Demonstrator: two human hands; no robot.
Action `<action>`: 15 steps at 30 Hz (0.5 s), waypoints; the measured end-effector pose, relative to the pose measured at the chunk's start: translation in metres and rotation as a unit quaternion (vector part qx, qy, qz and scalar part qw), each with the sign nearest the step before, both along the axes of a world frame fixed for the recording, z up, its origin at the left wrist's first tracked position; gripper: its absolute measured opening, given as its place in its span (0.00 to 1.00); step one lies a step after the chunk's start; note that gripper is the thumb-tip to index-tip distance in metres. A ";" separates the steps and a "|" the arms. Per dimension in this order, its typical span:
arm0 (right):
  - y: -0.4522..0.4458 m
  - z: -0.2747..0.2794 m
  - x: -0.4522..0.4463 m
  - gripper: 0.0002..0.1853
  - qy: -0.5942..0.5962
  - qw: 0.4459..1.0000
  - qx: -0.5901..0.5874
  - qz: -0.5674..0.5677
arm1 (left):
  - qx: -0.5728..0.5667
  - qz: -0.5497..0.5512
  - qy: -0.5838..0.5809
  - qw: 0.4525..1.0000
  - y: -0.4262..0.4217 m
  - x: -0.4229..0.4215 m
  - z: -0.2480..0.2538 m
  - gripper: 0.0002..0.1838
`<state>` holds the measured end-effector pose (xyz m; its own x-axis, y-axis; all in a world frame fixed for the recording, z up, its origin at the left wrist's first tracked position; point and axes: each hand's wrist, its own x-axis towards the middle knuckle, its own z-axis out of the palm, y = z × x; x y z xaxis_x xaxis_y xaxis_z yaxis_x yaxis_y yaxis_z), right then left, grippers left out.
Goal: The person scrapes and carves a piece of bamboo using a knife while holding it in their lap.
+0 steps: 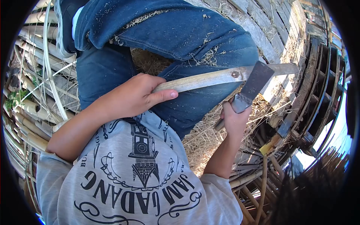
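Note:
My left hand (148, 93) is wrapped round the near end of a pale, slightly curved bamboo stick (206, 79), thumb lying along it. The stick lies across my thigh and points right, with a dark knot on its right half. My right hand (235, 117) grips the handle of a broad-bladed chopping knife (257, 78). Its dark, square-ended blade crosses over the stick just right of the knot and hides part of it. Whether the edge touches the stick, I cannot tell.
Shavings cling to my jeans (180, 35) and cover the ground (206, 138). Bamboo poles (30, 123) lie along the left, with a long pale strip (47, 56) above them. Wooden boards (262, 26) are at top right. A dark slatted structure (311, 90) stands at the right.

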<state>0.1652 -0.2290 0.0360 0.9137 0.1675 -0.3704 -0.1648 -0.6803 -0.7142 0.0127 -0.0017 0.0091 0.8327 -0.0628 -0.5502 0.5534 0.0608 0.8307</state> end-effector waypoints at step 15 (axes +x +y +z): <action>-0.002 -0.009 -0.013 0.04 0.000 0.998 -0.020 0.055 | 0.017 0.006 -0.004 1.000 -0.001 -0.002 -0.003 0.29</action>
<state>0.1526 -0.2312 0.0270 0.8909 0.2518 -0.3780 -0.0868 -0.7225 -0.6859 0.0107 -0.0030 0.0063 0.8380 -0.0353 -0.5445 0.5456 0.0391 0.8372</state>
